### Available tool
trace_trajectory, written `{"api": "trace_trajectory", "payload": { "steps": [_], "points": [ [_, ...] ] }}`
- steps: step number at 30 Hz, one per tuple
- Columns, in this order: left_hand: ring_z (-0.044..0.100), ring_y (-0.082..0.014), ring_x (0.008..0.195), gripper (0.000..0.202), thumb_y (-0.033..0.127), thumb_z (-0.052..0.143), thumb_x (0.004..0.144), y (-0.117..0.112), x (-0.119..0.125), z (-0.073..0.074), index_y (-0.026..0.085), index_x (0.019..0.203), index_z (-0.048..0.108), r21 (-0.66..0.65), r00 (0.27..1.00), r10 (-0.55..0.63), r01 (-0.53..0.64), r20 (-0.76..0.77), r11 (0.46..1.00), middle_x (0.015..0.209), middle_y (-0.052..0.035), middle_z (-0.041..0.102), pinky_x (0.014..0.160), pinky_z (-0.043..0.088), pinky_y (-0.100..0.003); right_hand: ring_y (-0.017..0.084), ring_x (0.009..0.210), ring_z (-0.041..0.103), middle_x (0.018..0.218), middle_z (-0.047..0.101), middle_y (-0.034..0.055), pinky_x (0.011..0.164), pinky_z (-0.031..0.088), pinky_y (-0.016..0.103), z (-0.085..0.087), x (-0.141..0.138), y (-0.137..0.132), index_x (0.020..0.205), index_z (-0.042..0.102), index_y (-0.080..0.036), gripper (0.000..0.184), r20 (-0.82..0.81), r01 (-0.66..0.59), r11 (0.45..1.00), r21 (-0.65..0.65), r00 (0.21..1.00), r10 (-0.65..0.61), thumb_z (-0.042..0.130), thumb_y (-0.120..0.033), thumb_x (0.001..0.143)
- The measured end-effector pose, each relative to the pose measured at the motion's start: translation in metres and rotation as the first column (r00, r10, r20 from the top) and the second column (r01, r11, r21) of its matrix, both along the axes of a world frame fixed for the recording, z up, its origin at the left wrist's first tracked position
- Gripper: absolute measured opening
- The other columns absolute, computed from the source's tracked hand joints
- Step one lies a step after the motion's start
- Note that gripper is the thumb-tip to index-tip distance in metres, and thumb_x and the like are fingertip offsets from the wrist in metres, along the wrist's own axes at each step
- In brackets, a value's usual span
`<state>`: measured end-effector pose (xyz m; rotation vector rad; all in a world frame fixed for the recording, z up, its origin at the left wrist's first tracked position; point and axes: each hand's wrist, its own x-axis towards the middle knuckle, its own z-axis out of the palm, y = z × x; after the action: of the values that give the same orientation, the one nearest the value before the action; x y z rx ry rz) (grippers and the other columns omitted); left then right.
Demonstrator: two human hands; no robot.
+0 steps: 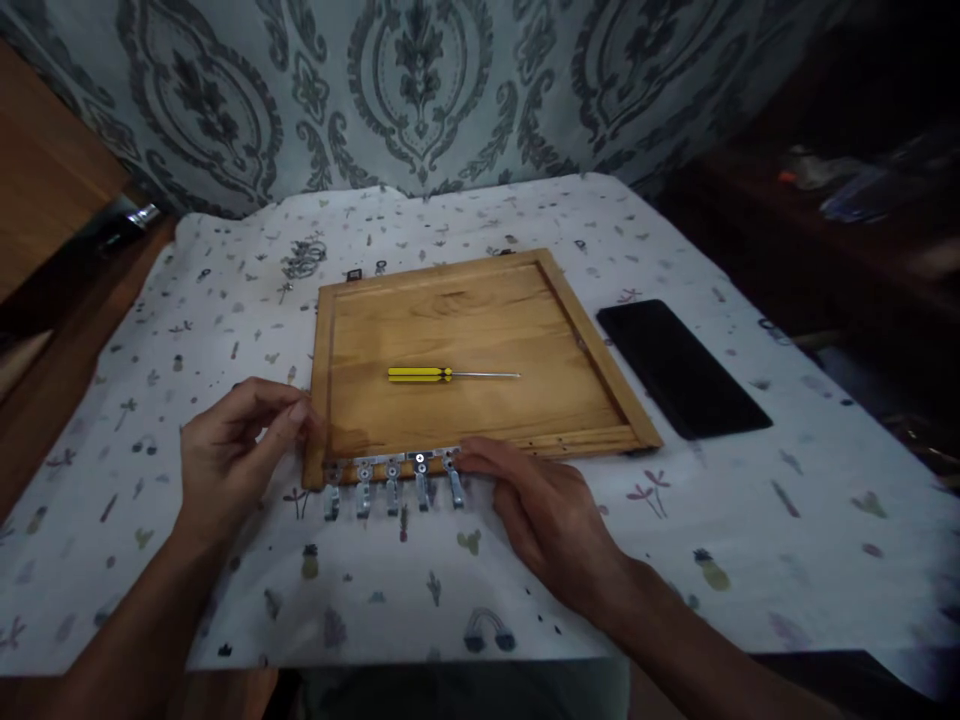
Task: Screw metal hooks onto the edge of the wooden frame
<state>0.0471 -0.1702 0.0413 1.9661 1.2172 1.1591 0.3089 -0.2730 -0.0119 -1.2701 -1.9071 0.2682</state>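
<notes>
A metal hook rail (392, 473) with several hooks lies along the near edge of a shallow wooden frame with a backing panel (450, 320). My right hand (547, 515) holds the rail's right end, index finger on the metal and thumb tucked lower. At the frame's left near corner, my left hand (240, 440) has thumb and forefinger pinched together; whatever may be between them is too small to make out. A screwdriver with a yellow handle (418, 375) rests on the panel, its shaft pointing right.
A black phone-like slab (682, 370) lies right of the frame. Small dark metal pieces (304, 258) sit beyond the frame's far left corner, though the cloth's print blurs with them. A patterned white cloth (420, 590) covers the table. Behind hangs a grey ornamental fabric (420, 90).
</notes>
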Motion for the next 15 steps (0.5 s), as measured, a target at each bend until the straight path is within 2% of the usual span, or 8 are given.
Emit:
{"api": "trace_trajectory", "payload": {
  "steps": [5,10,12,15],
  "points": [
    [0.063,-0.0095,0.059,0.007,0.025,0.067,0.084,0.015,-0.01,-0.015,0.019,0.081,0.066,-0.053,0.996,0.086,-0.086,0.014,0.995,0.067,0.0012,0.069,0.058,0.053,-0.02,0.016,0.091,0.075,0.104,0.078,0.0029,0.081,0.062,0.03,-0.002,0.0,0.0,0.14,0.044,-0.023,0.057,-0.018,-0.006,1.0,-0.01,1.0,0.005,0.04,0.0,0.088],
    [0.063,-0.0095,0.059,0.01,0.028,0.065,0.085,0.025,-0.01,-0.023,0.019,0.081,0.064,-0.092,0.997,0.081,-0.079,0.02,0.993,0.066,0.0011,0.067,0.057,0.052,-0.02,0.016,0.093,0.075,0.103,0.078,0.0021,0.084,0.061,0.03,-0.004,-0.001,0.001,0.136,0.048,-0.022,0.052,-0.04,0.004,1.0,-0.026,0.999,-0.005,0.039,-0.002,0.089],
    [0.062,-0.0097,0.06,0.009,0.028,0.065,0.085,0.016,-0.005,-0.018,0.02,0.081,0.064,-0.073,0.998,0.057,-0.056,0.015,0.996,0.067,0.0013,0.067,0.058,0.052,-0.021,0.017,0.092,0.075,0.102,0.078,0.0022,0.084,0.062,0.031,-0.003,-0.001,0.002,0.133,0.051,-0.021,0.049,-0.038,0.013,0.998,-0.056,0.999,-0.015,0.038,-0.003,0.089],
    [0.063,-0.0126,0.067,0.014,0.033,0.062,0.09,-0.02,-0.001,-0.003,0.022,0.081,0.065,-0.006,0.998,-0.05,0.05,-0.037,0.999,0.075,0.0001,0.066,0.061,0.054,-0.026,0.017,0.091,0.076,0.101,0.079,0.0024,0.083,0.062,0.03,-0.002,-0.001,0.002,0.13,0.053,-0.02,0.047,-0.032,0.013,0.998,-0.063,0.999,-0.015,0.037,-0.005,0.089]
  ]
}}
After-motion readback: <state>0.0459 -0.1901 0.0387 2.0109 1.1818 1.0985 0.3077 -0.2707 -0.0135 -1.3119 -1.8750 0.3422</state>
